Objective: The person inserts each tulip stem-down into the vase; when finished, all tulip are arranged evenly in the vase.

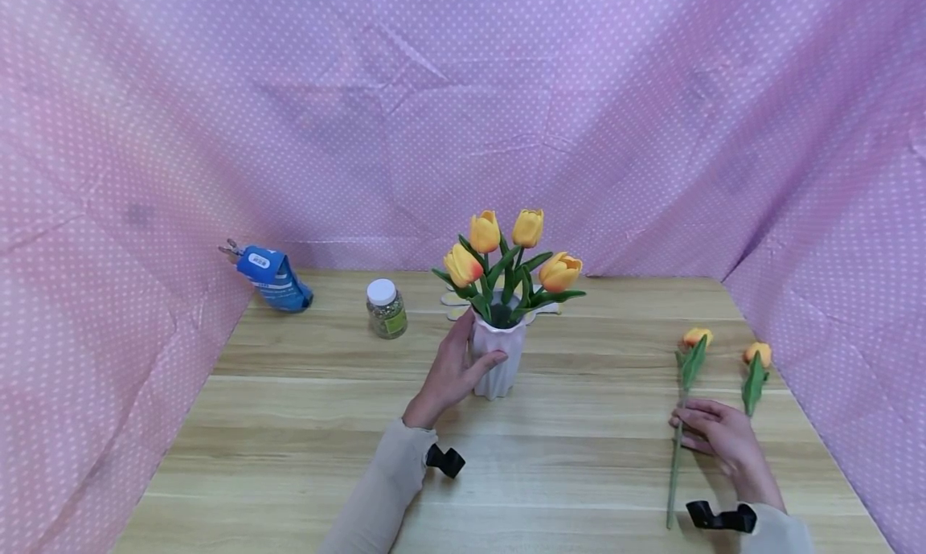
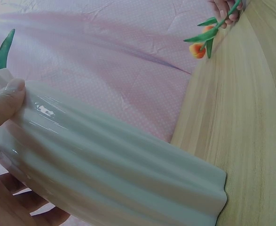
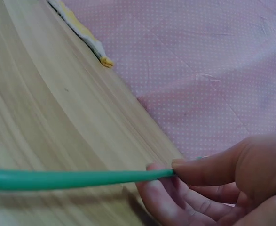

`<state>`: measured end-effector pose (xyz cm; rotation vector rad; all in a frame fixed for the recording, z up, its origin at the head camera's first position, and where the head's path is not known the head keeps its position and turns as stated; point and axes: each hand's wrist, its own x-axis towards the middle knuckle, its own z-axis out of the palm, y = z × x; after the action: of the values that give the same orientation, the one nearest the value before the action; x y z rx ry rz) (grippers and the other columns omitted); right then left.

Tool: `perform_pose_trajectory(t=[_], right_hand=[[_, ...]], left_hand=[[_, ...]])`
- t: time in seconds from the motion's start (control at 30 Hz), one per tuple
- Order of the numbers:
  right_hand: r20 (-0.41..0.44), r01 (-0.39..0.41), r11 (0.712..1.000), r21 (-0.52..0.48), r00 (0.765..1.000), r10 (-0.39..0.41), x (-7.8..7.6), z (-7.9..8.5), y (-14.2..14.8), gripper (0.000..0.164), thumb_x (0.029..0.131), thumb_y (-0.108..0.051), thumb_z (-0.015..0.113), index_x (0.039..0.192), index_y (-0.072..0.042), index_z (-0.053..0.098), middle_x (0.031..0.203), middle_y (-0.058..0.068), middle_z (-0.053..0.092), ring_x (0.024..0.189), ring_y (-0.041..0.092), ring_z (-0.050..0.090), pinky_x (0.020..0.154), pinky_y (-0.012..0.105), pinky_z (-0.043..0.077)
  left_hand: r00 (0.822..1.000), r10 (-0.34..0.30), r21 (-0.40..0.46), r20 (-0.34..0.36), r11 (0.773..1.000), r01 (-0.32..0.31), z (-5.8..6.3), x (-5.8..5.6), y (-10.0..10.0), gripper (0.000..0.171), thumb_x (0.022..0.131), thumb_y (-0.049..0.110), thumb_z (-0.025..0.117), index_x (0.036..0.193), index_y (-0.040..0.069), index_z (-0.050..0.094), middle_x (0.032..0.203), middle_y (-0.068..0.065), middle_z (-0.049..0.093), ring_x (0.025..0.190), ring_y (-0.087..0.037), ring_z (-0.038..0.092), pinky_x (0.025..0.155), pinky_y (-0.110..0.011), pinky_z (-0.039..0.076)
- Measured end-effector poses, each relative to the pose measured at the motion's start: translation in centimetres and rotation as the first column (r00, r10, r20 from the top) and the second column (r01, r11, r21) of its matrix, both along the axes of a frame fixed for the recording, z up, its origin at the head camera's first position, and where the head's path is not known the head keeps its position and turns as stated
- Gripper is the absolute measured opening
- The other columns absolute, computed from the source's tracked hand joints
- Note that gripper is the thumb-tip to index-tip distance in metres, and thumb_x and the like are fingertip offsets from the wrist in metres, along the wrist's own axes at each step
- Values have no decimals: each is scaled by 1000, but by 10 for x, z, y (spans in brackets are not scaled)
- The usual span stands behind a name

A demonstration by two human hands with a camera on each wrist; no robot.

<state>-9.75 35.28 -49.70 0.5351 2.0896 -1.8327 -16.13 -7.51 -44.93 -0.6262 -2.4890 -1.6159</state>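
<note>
My left hand (image 1: 448,377) grips a white fluted vase (image 1: 499,365) near its rim, thumb on the front and fingers round the far side. Several yellow-orange tulips (image 1: 485,232) with green leaves stand in the vase. In the left wrist view its ribbed wall (image 2: 123,155) fills the lower part. Over at the right, my right hand (image 1: 727,441) pinches the stem of a single tulip (image 1: 693,365), whose flower points away from me. The right wrist view shows the green stem (image 3: 72,179) between thumb and fingertips. Another tulip (image 1: 754,381) lies just beyond, partly hidden by that hand.
A blue bag (image 1: 278,281) stands at the back left, with a greyish object at its top. Beside it is a clear jar (image 1: 387,317) with a white lid. Behind the vase lies a white-and-yellow cloth item (image 1: 456,299), mostly hidden. Pink dotted cloth (image 1: 405,136) surrounds the wooden table (image 1: 289,441).
</note>
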Motion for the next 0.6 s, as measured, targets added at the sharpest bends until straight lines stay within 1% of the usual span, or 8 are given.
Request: perform_pose_trajectory(t=[0.07, 0.17, 0.27, 0.3, 0.37, 0.4, 0.5, 0.6], right_hand=[[-8, 8, 999, -31, 1000, -8, 0, -1, -2, 21, 101, -5, 55, 122, -1, 55, 85, -19, 73, 82, -2, 71, 73, 24, 63], [-23, 24, 997, -75, 999, -26, 0, -3, -5, 20, 101, -5, 55, 121, -6, 54, 86, -19, 74, 84, -3, 70, 74, 23, 62], [-61, 39, 986, -159, 997, -49, 1, -6, -7, 16, 101, -4, 56, 116, -11, 57, 87, -16, 75, 84, 0, 71, 74, 23, 62], [-75, 44, 980, -193, 995, -59, 1, -7, -8, 16, 101, -4, 56, 114, -13, 59, 88, -14, 75, 84, 1, 72, 74, 23, 63], [-109, 53, 961, -272, 990, -85, 2, -8, -10, 18, 100, -3, 56, 102, -20, 62, 89, -10, 76, 85, 4, 73, 74, 24, 63], [-123, 56, 952, -302, 988, -97, 1, -9, -11, 20, 100, -2, 56, 100, -21, 63, 89, -9, 77, 85, 5, 74, 74, 24, 63], [-146, 78, 919, -386, 979, -144, 0, -12, -14, 20, 100, -1, 55, 99, -19, 64, 89, -6, 77, 85, 7, 75, 75, 25, 63], [-157, 96, 890, -445, 970, -184, -1, -14, -17, 20, 100, 1, 54, 98, -17, 64, 89, -5, 77, 84, 9, 75, 74, 26, 63]], left_hand=[[1000, -1, 4, 2, 1000, 1, 0, 0, 0, 83, 93, 30, 72, 159, 16, 24, 157, -10, 42, 147, -30, 41, 121, -56, 33], [1000, -6, 11, -2, 1000, 6, -2, -1, 0, 82, 93, 29, 72, 159, 16, 24, 157, -10, 42, 146, -29, 42, 121, -56, 34], [1000, -10, 14, -11, 1000, 10, -3, -1, 0, 82, 93, 30, 72, 159, 17, 25, 157, -10, 43, 146, -29, 42, 121, -56, 34], [1000, -11, 14, -14, 1000, 11, -3, -1, 0, 82, 93, 30, 72, 159, 17, 25, 156, -10, 43, 146, -28, 43, 121, -56, 34], [1000, -10, 11, -18, 1000, 11, -3, -1, 0, 82, 93, 30, 72, 159, 17, 24, 157, -10, 43, 146, -28, 42, 121, -56, 34], [1000, -10, 10, -20, 1000, 10, -3, -1, 0, 83, 93, 30, 72, 160, 17, 24, 157, -10, 42, 146, -29, 42, 121, -56, 34], [1000, -8, 5, -19, 1000, 8, -3, -1, 0, 84, 93, 31, 71, 160, 17, 23, 158, -10, 41, 147, -29, 41, 121, -56, 34], [1000, -7, 3, -15, 1000, 7, -2, 0, 0, 85, 93, 34, 71, 160, 17, 22, 159, -11, 40, 147, -30, 40, 121, -57, 34]])
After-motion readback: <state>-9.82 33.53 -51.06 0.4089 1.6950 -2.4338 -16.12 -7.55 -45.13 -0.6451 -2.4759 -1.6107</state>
